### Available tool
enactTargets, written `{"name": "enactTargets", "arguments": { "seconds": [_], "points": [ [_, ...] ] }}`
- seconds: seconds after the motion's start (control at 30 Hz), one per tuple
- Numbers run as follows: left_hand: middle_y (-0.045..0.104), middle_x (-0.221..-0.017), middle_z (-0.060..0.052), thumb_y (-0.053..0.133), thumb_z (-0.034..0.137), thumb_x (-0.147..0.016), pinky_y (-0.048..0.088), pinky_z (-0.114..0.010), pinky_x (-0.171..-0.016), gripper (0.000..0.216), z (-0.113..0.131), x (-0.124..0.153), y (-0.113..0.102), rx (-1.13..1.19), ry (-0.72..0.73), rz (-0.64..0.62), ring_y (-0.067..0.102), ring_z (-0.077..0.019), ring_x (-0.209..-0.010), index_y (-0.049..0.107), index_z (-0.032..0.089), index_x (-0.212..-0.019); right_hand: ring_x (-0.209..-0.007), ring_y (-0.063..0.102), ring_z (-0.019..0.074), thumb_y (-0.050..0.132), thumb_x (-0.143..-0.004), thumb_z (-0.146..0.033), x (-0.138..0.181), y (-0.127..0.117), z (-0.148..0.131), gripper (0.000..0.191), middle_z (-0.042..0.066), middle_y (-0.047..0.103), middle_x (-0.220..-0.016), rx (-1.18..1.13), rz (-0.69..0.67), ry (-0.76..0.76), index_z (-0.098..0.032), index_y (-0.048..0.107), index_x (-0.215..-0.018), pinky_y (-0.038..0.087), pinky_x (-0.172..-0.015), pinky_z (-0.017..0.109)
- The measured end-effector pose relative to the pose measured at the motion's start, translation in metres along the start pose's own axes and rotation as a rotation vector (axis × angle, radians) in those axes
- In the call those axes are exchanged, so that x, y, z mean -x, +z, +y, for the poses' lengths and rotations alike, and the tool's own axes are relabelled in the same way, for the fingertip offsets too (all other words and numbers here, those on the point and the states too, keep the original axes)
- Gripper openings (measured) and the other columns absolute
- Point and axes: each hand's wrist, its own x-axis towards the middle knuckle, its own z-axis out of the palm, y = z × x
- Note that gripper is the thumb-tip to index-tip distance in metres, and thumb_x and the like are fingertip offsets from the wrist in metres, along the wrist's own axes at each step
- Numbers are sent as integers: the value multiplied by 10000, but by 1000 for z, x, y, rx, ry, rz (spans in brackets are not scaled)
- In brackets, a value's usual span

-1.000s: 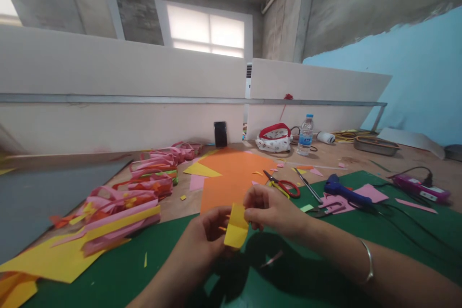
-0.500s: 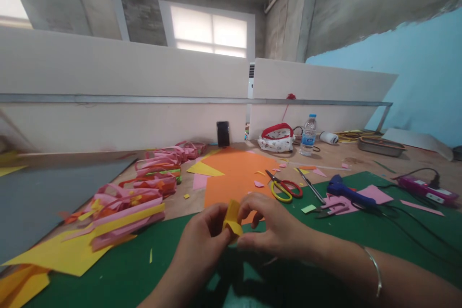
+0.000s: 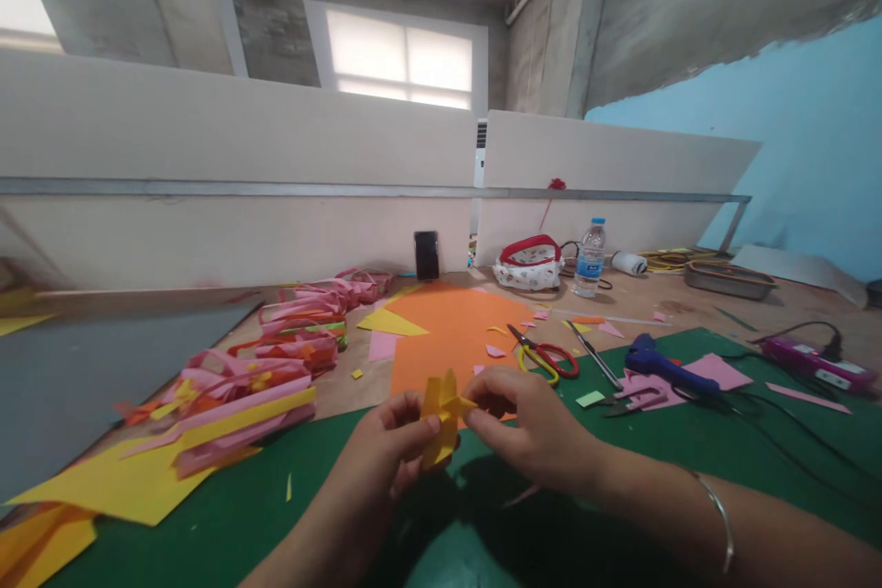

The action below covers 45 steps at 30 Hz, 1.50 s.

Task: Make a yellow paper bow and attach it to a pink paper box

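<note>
A small yellow paper flower (image 3: 443,413) with several pointed petals is held up between my two hands, above the green cutting mat (image 3: 323,514). My left hand (image 3: 396,441) is closed on its left side, thumb in front. With thumb and index finger, my right hand (image 3: 520,418) pinches the tip of a petal on the right. Behind my hands lies orange paper (image 3: 447,331). Scissors (image 3: 544,362) with red and yellow handles rest just beyond my right hand.
Bundled pink and orange paper strips (image 3: 303,340) and yellow sheets (image 3: 138,482) lie left. To the right are a blue glue gun (image 3: 668,366), pliers (image 3: 638,398), a pen-like tool (image 3: 593,354) and a purple power strip (image 3: 819,360). Behind stand a phone (image 3: 426,254), pouch (image 3: 529,264) and bottle (image 3: 590,259).
The yellow paper flower has been turned so its petals now show spread out. My right hand has closed from a loose curl into a pinch on one petal.
</note>
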Motion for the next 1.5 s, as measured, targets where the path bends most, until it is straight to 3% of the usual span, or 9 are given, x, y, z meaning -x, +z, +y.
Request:
{"name": "enactTargets", "arguments": {
  "seconds": [0.13,0.23,0.33,0.43,0.53,0.9,1.07,1.27,1.5],
  "points": [
    [635,-794,-31,616,44,-605,474,-217,-601,354,3,4,3,39,-9,-28,597,-116,-657,571,140,-943,-717,547,136,510,-811,-148,3,2,2,92,41,617,-777,87,55,-200,-148,600,-794,411,-657,241],
    [639,-781,-26,537,-5,-559,472,-216,-589,469,4,7,6,54,-40,43,596,-115,-643,557,154,-999,-735,560,145,500,-790,-125,4,2,3,125,50,637,-792,99,70,-217,-146,622,-813,414,-669,249],
    [651,-784,-36,523,3,-567,463,-205,-587,446,6,10,8,50,-87,19,601,-112,-638,580,149,-985,-626,558,121,504,-756,-116,1,2,3,132,14,621,-679,18,44,-12,-152,631,-752,402,-577,222],
    [657,-794,-39,606,120,-680,453,-189,-594,219,8,12,10,-9,-111,-2,605,-111,-668,602,148,-898,-510,546,87,500,-732,-120,-3,2,4,132,-26,578,-568,-236,-97,303,-149,624,-697,375,-476,182],
    [663,-781,-46,656,234,-721,441,-186,-576,199,7,11,11,-88,-129,24,606,-117,-659,581,150,-885,-449,516,58,507,-697,-118,-8,0,5,122,-35,580,-549,-438,-212,490,-138,617,-648,348,-428,159],
    [620,-670,-20,697,342,-670,403,-188,-505,267,-3,1,5,-105,-79,19,583,-125,-599,594,144,-817,-442,509,42,521,-705,-129,-8,-1,4,125,-25,607,-573,-544,-246,528,-123,632,-649,361,-433,153],
    [643,-744,-45,596,250,-768,412,-173,-535,150,2,5,9,-65,-89,-6,567,-96,-610,579,143,-872,-467,533,54,519,-711,-119,-8,-2,4,115,-32,590,-556,-511,-214,484,-127,611,-642,378,-451,157],
    [620,-744,-7,585,104,-701,358,-141,-435,301,4,7,10,-66,-34,13,472,-44,-478,553,168,-993,-498,572,80,513,-738,-121,-7,-4,6,122,-25,586,-555,-383,-156,383,-123,627,-695,432,-495,179],
    [613,-709,28,521,8,-533,436,-163,-460,321,3,5,11,-125,59,111,562,-79,-519,541,185,-801,-736,617,127,478,-711,-14,0,-6,8,377,27,679,-826,-131,-133,-66,-191,710,-949,478,-678,235]
  ]
}}
